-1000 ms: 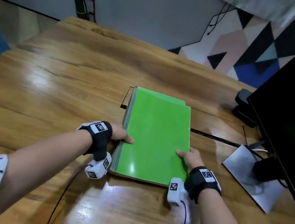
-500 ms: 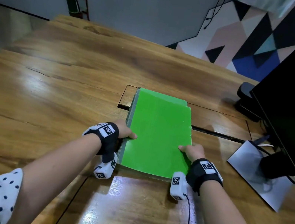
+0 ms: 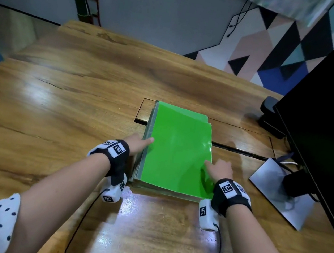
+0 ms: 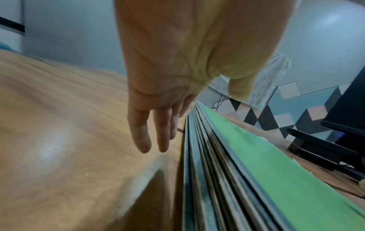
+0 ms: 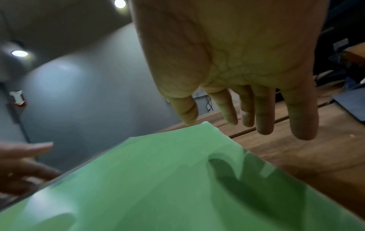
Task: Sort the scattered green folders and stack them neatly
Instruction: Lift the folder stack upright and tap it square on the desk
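One stack of green folders (image 3: 176, 150) sits mid-table (image 3: 65, 109); both hands, pressing its side edges half a second ago, have lifted off, so the squaring-up looks about done. Left hand (image 3: 137, 144) and right hand (image 3: 219, 168) hover at the stack's sides, fingers straight and loosely spread, holding nothing. Folder count unclear, roughly ten edges in the blurred left-wrist view; two hands, one monitor (image 3: 328, 120).
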